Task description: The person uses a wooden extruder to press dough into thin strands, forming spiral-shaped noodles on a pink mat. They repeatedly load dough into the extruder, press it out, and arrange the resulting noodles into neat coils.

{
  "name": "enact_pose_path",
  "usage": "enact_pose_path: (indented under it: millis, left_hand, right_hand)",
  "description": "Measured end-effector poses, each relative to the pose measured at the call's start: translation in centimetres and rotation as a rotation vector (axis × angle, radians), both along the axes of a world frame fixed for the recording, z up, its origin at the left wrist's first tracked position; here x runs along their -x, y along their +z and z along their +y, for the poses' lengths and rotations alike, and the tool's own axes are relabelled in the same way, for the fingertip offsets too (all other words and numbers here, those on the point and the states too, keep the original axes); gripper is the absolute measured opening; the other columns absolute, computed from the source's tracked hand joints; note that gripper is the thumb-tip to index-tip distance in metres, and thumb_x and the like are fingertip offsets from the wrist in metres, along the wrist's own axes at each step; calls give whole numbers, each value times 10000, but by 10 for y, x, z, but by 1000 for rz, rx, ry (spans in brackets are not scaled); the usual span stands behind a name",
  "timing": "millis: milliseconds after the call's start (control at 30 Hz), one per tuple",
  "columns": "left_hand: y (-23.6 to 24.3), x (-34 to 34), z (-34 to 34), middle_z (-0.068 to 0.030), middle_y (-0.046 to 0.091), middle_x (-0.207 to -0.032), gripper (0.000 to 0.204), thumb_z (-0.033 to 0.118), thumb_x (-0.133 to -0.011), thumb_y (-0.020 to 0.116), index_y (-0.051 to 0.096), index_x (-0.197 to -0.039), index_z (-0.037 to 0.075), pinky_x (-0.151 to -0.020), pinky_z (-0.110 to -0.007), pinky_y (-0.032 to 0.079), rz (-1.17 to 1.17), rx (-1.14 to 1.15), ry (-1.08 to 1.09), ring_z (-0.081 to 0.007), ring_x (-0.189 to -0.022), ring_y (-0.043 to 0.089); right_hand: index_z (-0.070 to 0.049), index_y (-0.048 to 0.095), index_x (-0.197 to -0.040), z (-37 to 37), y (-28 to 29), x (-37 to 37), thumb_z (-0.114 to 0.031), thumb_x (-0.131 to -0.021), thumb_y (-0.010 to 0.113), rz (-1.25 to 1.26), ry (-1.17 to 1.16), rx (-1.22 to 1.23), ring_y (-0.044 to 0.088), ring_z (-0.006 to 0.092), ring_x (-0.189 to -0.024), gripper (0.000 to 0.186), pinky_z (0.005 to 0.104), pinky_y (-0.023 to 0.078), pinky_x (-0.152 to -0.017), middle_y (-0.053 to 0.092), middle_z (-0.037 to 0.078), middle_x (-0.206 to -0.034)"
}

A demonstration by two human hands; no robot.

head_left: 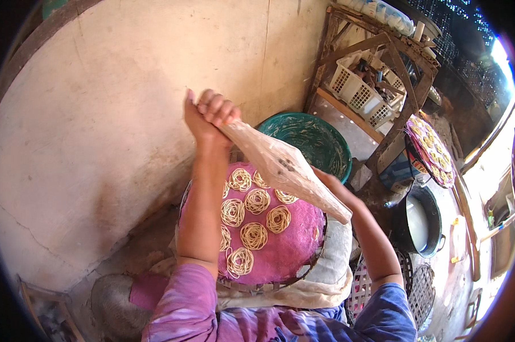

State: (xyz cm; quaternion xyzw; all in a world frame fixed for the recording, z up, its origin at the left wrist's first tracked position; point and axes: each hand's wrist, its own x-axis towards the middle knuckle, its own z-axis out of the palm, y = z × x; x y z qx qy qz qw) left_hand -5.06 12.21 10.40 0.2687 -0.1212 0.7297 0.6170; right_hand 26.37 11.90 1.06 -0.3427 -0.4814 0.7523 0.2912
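Note:
A long, pale, worn wooden bar [286, 165] with a dark patch slants from upper left to lower right before me. My left hand [214, 111] is closed round its upper end, thumb pointing up. My right hand [328, 181] reaches to the bar's far side, where its fingers are hidden. Beneath the bar lies a round tray covered in pink cloth [291, 253]. Several spiral coils of thin yellowish noodles [253, 235] rest on its left and far parts. The bar and my left forearm cover some of them.
Beyond the tray stands a green basin [314, 137] with pale smears. A wooden rack [377, 43] holds white plastic crates [360, 94]. At right are another coil-covered round tray [431, 151], a dark pot [422, 219] of whitish liquid and woven baskets [422, 293]. A wall [98, 114] rises at left.

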Motion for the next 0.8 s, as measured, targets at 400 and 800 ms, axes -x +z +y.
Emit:
enact_pose_path:
  millis: [400,800]
  left_hand:
    - [59,25,-203,-53,431,-448,711,598,-978,64,388,-578,107,-375,-361,392,518,-309,116,-193,-338,408]
    - [53,12,-237,-67,398,-433,752,622,-968,42,382,-566,86,-353,-347,346,484,-248,149,-198,-332,375]
  right_hand:
    - [-139,720,-891,-11,-59,-6,-182,-787,669,-1074,-14,-1288,515,293,-1014,123,412,399,-862,563,72,-1057]
    - [-168,685,-1094,-14,-43,11,-38,-798,558,-1157,54,-1435,502,256,-1003,347,386,361,-848,557,72,-1061]
